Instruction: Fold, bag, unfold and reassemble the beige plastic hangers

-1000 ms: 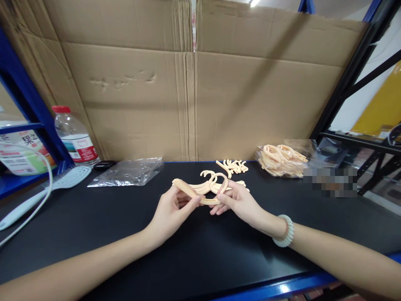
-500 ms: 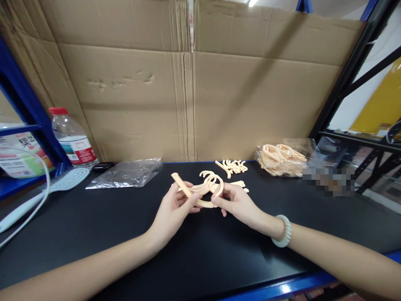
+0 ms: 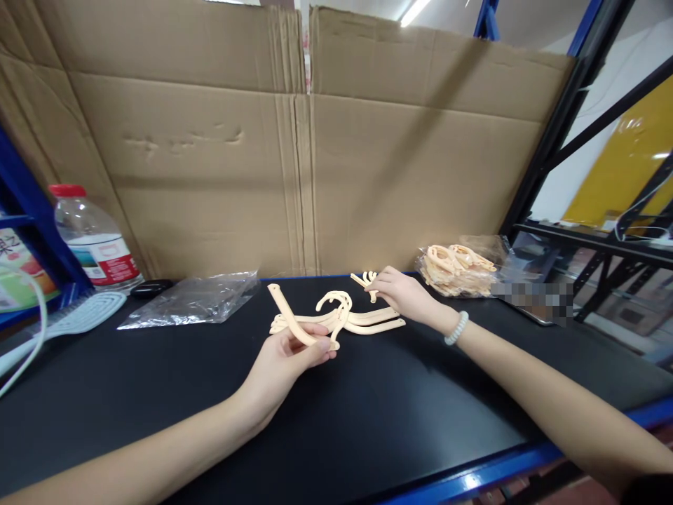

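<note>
In my left hand [image 3: 302, 347] is a cream plastic hanger arm [image 3: 284, 308], pinched between thumb and fingers, its far end tilted up to the left. A cream hook [image 3: 344, 301] rises beside its near end; whether they are joined I cannot tell. Behind the hand, more cream hanger arms [image 3: 376, 319] lie across the black table. My right hand [image 3: 397, 291] is at the small pile of cream hooked parts [image 3: 362, 279] at the back, fingers bent down onto it. Its fingertips are partly hidden, so any part between them is unclear.
A clear plastic bag [image 3: 192, 298] lies at the back left, near a red-capped bottle [image 3: 99, 242] and a pale hairbrush [image 3: 87, 315]. At the back right sits a bag of cream parts [image 3: 455, 270]. A cardboard wall [image 3: 221, 210] closes off the rear.
My right hand has let go of the hooked part near my left hand and moved back and right to the small pile. My left hand still holds the hanger arm. The view has shifted slightly right.
</note>
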Motion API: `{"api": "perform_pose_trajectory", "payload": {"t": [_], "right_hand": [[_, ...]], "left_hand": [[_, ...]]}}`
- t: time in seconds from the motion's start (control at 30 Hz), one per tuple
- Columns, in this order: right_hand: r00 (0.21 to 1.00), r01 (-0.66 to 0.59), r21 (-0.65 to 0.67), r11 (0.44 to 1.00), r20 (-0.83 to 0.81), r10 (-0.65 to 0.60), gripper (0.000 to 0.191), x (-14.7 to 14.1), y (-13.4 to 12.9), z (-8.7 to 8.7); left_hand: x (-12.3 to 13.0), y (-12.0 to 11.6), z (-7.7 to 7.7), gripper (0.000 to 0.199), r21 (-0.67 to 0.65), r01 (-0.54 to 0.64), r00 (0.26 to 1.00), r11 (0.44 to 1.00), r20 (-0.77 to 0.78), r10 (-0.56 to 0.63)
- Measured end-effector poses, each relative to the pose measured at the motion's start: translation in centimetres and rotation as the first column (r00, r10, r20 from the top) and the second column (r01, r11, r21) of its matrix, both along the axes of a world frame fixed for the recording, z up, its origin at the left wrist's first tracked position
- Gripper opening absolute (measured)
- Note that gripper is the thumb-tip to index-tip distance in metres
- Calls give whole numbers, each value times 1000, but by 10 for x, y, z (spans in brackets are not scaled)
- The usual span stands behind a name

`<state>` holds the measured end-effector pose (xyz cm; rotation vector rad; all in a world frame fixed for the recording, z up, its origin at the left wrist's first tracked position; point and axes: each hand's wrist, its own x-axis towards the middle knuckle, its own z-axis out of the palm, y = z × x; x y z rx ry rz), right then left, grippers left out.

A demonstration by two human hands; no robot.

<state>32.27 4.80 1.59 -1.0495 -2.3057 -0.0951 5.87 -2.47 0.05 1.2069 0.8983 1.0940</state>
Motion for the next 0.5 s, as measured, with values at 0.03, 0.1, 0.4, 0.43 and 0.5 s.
{"api": "perform_pose_trajectory", "payload": {"t": [0.03,0.1,0.4,0.43,0.5], "right_hand": [[996,-12,24,1000,86,10,28,6,9,-3],[982,-40,35,999,185,33,36,13,22,-11],[992,-85,-40,996,89,89,21,8,32,-25],[993,-88,-49,995,75,91,21,8,32,-24],[994,-92,-71,993,44,95,22,9,33,-23]], "left_hand": [[0,0,1,28,0,-7,1000,1000,3,7],[1,0,2,28,-1,-15,1000,1000,6,15],[2,-1,4,29,-32,-5,1000,999,11,5],[2,0,4,30,-36,-7,1000,999,16,7],[2,0,4,30,-37,-7,1000,999,22,8]]}}
